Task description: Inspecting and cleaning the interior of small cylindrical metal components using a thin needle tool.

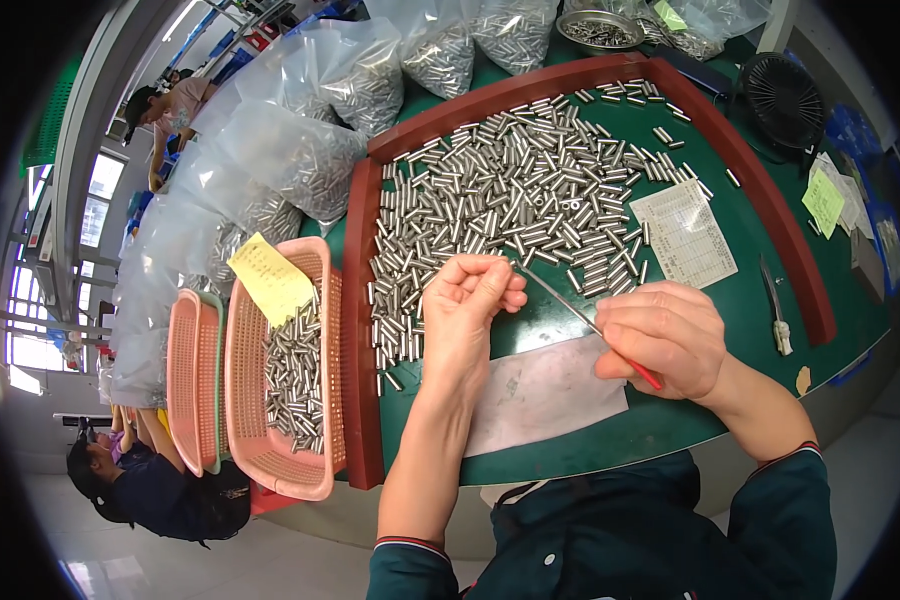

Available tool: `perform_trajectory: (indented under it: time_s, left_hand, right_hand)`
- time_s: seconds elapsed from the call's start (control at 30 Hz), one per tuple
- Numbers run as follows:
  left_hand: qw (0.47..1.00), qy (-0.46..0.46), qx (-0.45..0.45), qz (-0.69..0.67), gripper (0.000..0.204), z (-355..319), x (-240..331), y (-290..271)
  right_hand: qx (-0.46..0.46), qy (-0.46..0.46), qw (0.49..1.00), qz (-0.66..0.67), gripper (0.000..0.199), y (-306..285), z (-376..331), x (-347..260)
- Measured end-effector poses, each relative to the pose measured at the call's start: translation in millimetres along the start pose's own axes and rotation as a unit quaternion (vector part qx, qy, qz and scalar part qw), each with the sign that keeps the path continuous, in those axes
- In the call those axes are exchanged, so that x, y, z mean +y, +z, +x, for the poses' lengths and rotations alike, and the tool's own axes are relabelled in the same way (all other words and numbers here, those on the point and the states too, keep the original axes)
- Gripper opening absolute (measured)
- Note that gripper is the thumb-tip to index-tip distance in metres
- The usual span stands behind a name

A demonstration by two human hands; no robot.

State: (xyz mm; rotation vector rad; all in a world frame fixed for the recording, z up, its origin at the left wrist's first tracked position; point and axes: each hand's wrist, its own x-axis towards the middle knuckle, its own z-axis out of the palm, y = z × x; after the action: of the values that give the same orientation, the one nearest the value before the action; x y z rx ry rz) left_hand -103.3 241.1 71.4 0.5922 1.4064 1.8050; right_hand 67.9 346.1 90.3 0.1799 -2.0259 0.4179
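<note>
My left hand [470, 300] is closed in a pinch over the front of the pile; whatever it holds is mostly covered by the fingers. In my right hand [665, 340] is a slim metal tool with a red handle [642, 372]. Its thin shaft [565, 303] slants up and left, and the tip meets the fingertips of my left hand. Beyond both hands spreads a heap of short, shiny metal pins [510, 180], some of which look hollow. Below the shaft lies a smudged whitish sheet [545, 395] on the green tabletop [690, 400].
Dark red wooden rails [364, 330] border the pins. To the left stand a pink basket [250, 440] of pins with a yellow note and another pink basket [185, 380]. Bags of pins [360, 85] line the back. A printed sheet [682, 235], a knife [775, 310] and a black fan [782, 100] are right.
</note>
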Motion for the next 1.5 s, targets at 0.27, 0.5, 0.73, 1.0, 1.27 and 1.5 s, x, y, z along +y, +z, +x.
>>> perform_trajectory:
  time_s: [0.27, 0.5, 0.73, 1.0, 1.27, 1.5]
  left_hand:
    - [0.983, -0.116, -0.059, -0.131, 0.013, 7.1, -1.6, -12.4]
    - [0.979, -0.140, -0.076, -0.124, 0.013, 8.5, -3.9, -12.1]
    - [0.983, -0.134, -0.070, -0.106, 0.010, 5.6, -3.5, -8.7]
    - [0.980, -0.148, -0.055, -0.122, 0.013, 3.4, -0.7, -10.7]
    - [0.971, 0.167, 0.079, 0.154, 0.012, -18.9, 42.4, -3.2]
    - [0.915, 0.153, 0.127, 0.350, 0.013, -93.4, 43.4, -35.9]
  right_hand:
    - [0.041, 0.040, 0.998, 0.012, 0.016, 0.5, -2.1, 6.6]
    - [0.052, 0.060, 0.996, 0.044, 0.014, 3.6, -4.1, 10.1]
    - [0.049, 0.071, 0.995, 0.058, 0.012, 5.2, -6.6, 9.2]
    - [-0.028, -0.040, 0.999, 0.007, 0.020, 2.2, -5.6, 6.4]
    - [-0.050, 0.002, 0.993, 0.109, 0.021, -3.2, -1.4, -7.5]
    - [-0.083, 0.043, 0.977, 0.192, 0.014, 16.9, -10.4, -12.1]
